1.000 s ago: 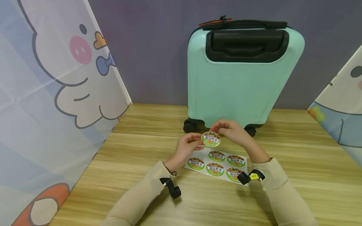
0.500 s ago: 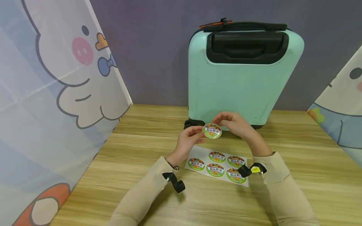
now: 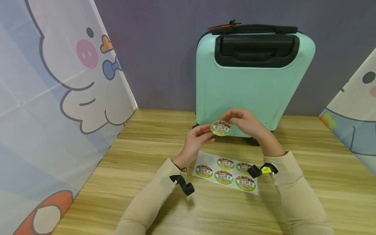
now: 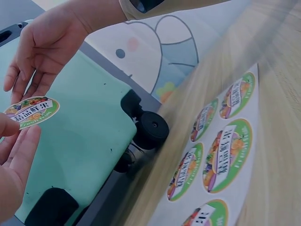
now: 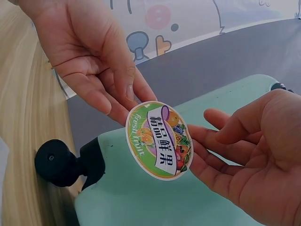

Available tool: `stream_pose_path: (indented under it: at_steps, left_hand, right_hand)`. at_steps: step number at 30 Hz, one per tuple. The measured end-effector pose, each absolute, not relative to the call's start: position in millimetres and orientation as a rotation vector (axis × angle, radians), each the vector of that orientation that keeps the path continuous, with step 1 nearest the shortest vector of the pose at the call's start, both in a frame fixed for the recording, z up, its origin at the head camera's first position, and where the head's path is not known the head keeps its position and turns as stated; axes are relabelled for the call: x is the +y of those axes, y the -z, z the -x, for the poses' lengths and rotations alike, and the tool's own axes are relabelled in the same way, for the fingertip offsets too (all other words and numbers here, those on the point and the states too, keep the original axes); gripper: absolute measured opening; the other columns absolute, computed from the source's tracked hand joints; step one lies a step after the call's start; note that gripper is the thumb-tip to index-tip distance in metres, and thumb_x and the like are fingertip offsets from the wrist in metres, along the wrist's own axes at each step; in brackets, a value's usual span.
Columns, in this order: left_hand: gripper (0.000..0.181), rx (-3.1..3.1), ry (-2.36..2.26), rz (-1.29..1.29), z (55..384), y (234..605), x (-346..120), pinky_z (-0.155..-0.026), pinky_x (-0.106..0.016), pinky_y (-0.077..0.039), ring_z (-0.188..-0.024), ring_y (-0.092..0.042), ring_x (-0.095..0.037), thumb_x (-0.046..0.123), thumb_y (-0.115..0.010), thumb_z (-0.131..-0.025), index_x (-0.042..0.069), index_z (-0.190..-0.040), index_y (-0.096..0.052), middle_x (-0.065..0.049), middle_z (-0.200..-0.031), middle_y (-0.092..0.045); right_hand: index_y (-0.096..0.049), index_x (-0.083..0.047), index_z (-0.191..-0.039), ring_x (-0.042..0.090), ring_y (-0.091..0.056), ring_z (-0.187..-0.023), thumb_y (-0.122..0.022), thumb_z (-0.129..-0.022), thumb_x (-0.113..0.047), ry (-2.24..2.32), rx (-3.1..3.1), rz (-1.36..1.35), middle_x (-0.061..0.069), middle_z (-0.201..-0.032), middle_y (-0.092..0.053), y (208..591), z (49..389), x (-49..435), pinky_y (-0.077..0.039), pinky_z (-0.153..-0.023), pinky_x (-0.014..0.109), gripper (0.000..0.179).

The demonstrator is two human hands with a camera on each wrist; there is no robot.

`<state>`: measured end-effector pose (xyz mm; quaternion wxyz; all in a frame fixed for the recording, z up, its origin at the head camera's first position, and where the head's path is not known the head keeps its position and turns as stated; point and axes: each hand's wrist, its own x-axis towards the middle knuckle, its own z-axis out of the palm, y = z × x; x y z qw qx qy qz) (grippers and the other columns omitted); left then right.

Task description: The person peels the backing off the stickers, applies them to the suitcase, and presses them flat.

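An oval "fresh fruit" sticker [image 3: 221,128] is held up in front of the mint-green suitcase [image 3: 249,91]. My left hand [image 3: 196,143] pinches its left edge, thumb on the printed face and fingers behind, as the left wrist view shows. At the opposite edge, the fingertips of my right hand [image 5: 254,146] touch the sticker from behind. The right thumb stands apart from it. Below the hands, a white sticker sheet [image 3: 208,157] lies on the table with several matching stickers on it and a bare spot at its upper left.
The suitcase stands upright on the wooden table [image 3: 152,137], its black wheels [image 4: 151,130] on the tabletop. Behind it rises a dark grey panel [image 3: 158,65]. Cartoon-printed cloths hang at the left [image 3: 35,114] and right [image 3: 358,104].
Both hands have moved forward and up with the sticker, away from the sheet and nearer the suitcase's lower front. The sheet stays on the table.
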<state>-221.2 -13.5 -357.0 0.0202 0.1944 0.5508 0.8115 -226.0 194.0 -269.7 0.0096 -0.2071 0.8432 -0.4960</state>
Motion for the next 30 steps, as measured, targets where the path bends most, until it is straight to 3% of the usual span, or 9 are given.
stream_pose_path:
  at_steps: [6, 12, 15, 20, 30]
  left_hand:
    - [0.034, 1.73, -2.508, -0.583, 222, 349, -13, -0.079, -0.03, -0.058, -0.094, -0.068, -0.019, -0.01, -0.061, -0.094, -0.014, -0.127, -0.058, -0.014, -0.112, -0.068]
    - [0.038, 1.741, -2.452, -0.603, 223, 341, -16, -0.087, -0.033, -0.056, -0.114, -0.063, -0.034, -0.01, -0.057, -0.096, -0.012, -0.134, -0.054, -0.023, -0.125, -0.063]
    - [0.04, 1.735, -2.434, -0.615, 224, 336, -17, -0.089, -0.033, -0.055, -0.118, -0.061, -0.034, -0.011, -0.055, -0.096, -0.012, -0.136, -0.052, -0.025, -0.128, -0.06]
    - [0.042, 1.738, -2.42, -0.667, 226, 328, -18, -0.09, -0.035, -0.055, -0.116, -0.063, -0.026, -0.01, -0.055, -0.096, -0.01, -0.138, -0.051, -0.024, -0.133, -0.058]
    - [0.044, 1.731, -2.423, -0.739, 232, 317, -16, -0.092, -0.035, -0.054, -0.122, -0.059, -0.031, -0.011, -0.054, -0.096, -0.009, -0.14, -0.05, -0.023, -0.138, -0.055]
  right_hand:
    - [-0.066, 0.007, -0.113, 0.029, -0.057, -0.112, -0.05, -0.103, -0.006, 1.542, 2.666, 0.68, 0.021, -0.114, -0.067, 263, 228, 194, -0.039, -0.104, 0.051, 0.023]
    - [-0.066, 0.006, -0.114, 0.029, -0.057, -0.113, -0.048, -0.103, -0.004, 1.517, 2.695, 0.714, 0.021, -0.115, -0.067, 254, 228, 193, -0.04, -0.103, 0.05, 0.024]
    - [-0.066, 0.006, -0.115, 0.029, -0.057, -0.113, -0.047, -0.103, -0.004, 1.508, 2.705, 0.724, 0.022, -0.116, -0.066, 249, 229, 193, -0.04, -0.102, 0.05, 0.024]
    - [-0.066, 0.006, -0.115, 0.03, -0.057, -0.113, -0.047, -0.102, -0.004, 1.5, 2.736, 0.738, 0.022, -0.117, -0.066, 240, 230, 193, -0.04, -0.101, 0.05, 0.024]
    - [-0.065, 0.005, -0.119, 0.029, -0.055, -0.117, -0.046, -0.104, -0.006, 1.46, 2.795, 0.742, 0.021, -0.121, -0.064, 225, 228, 193, -0.041, -0.097, 0.047, 0.027]
